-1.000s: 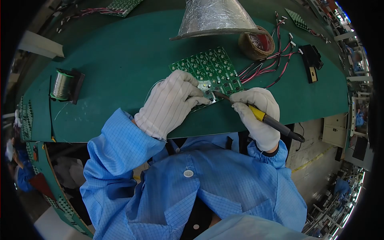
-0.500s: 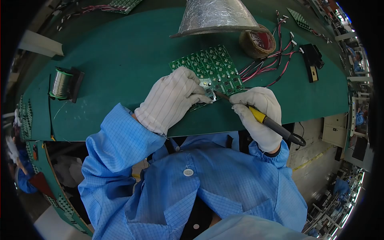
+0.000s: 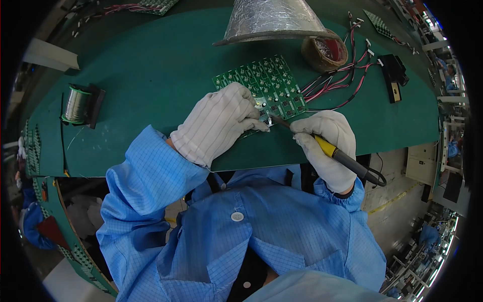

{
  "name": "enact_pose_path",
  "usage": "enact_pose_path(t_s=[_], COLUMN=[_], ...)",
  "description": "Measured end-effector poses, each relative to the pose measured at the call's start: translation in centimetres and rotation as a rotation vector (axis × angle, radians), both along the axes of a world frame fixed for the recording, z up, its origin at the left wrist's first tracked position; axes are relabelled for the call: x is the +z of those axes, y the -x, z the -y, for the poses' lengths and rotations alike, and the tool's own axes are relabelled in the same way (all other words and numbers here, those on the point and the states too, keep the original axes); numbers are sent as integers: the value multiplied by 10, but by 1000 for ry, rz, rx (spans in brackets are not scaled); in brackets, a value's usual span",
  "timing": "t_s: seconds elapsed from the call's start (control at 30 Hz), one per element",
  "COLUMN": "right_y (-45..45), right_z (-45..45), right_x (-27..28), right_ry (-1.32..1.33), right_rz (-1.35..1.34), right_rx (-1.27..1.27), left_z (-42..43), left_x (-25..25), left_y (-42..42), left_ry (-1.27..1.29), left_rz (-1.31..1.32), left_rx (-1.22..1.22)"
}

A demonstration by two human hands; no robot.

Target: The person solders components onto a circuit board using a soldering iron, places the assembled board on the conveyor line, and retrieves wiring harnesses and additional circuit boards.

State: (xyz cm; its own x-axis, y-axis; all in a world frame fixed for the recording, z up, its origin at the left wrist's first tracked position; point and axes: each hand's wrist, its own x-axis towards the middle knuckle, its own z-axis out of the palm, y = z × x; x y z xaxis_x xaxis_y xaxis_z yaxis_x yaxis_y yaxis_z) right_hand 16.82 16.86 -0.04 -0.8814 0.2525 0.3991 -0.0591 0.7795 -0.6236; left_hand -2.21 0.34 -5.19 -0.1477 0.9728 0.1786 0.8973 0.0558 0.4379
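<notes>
Circuit board flat on the green table, skewed to the near edge. Near-left part covered by a glove, so its long axis could not be judged.

Left hand was nearer: over the board's near-left part, fingers bent, thumb and fingertips drawn close. Could not tell whether anything was pinched there.

Right hand sat off the board's near-right side, closed pen-fashion round a soldering iron. Iron's long axis ran from the board's near part outward, to the right and toward the wearer. Tip at the board, close to the left fingertips; contact too small to confirm.

Surface: foil-wrapped cone beyond the board; bowl beyond and right. Red and black wires spread from its right side; black block farther right. Solder spool well left of it.

Room: pale floor and cabinet lay right of the board, past the table edge.
</notes>
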Motion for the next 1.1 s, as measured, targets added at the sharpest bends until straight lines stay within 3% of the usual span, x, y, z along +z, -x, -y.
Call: enact_pose_path(t_s=[0.43,0.73,0.8,1.0,1.1], right_y=[-3,-4,-5,-6,-10], right_z=[-1,-1,-2,-1,-1], right_x=[-2,-1,0,1,2], right_ry=[23,35,30,22,41], right_rz=[-16,-10,-6,7,19], right_rx=[7,16,23,25,25], left_z=[-9,-9,-5,8,14], left_x=[1,19,23,18,16], left_y=[9,4,1,3,5], left_ry=[-70,8,-175,-98,-23], left_rz=[-74,42,-131,-246,-76], left_rx=[-105,31,124,114,139])
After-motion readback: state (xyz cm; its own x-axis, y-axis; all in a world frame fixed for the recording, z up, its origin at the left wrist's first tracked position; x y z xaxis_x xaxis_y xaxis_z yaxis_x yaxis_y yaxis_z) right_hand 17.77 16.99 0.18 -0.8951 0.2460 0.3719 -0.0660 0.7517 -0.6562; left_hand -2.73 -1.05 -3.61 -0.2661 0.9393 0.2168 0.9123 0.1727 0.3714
